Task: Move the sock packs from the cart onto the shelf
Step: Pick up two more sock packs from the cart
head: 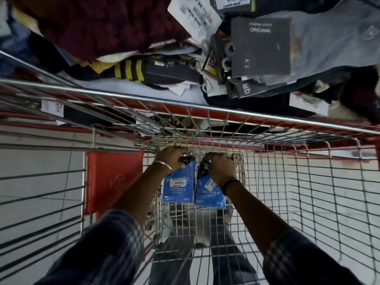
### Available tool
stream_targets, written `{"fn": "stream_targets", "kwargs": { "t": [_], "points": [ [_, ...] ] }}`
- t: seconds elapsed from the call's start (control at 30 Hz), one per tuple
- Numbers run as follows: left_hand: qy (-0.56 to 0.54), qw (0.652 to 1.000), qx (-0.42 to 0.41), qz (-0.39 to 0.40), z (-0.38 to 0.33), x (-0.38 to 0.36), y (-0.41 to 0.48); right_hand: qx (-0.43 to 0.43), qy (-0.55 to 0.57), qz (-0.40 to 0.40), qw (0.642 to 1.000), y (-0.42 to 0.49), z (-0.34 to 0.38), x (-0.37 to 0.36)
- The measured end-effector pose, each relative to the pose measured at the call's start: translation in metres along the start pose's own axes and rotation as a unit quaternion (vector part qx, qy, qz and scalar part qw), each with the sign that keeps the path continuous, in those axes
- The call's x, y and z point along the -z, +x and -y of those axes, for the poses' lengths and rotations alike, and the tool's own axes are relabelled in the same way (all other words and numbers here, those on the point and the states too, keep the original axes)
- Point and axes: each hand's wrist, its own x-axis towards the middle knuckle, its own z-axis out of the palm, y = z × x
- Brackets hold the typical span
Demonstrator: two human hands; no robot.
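I look straight down into a wire cart (pixel 308 182). My left hand (pixel 169 159) grips the dark top of a blue Jockey sock pack (pixel 178 190). My right hand (pixel 221 167) grips the top of a second blue Jockey sock pack (pixel 207 196). Both packs hang side by side low inside the cart, close to its far wall. Beyond the cart's top rail (pixel 185 104) lies a shelf heaped with sock packs and clothing (pixel 185 75).
A grey "Original" pack (pixel 261 46), a black sock with yellow stripes (pixel 127 69) and maroon fabric (pixel 102 27) lie in the heap. A red panel (pixel 111 182) stands left of the cart. White tiled floor shows through the mesh.
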Motion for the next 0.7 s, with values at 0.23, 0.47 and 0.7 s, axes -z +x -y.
{"fn": "stream_targets", "kwargs": {
  "t": [0.23, 0.47, 0.7],
  "points": [
    [0.001, 0.995, 0.014, -0.099, -0.004, -0.009, -0.010, 0.015, -0.050, -0.015, 0.999, -0.002, 0.001, -0.011],
    [0.034, 0.992, 0.003, -0.121, 0.000, -0.014, -0.008, 0.028, -0.031, 0.042, 0.998, 0.009, 0.000, -0.010],
    [0.011, 0.990, -0.009, -0.137, -0.006, -0.009, -0.034, 0.051, -0.084, -0.017, 0.995, -0.031, 0.006, -0.021]
  ]
}}
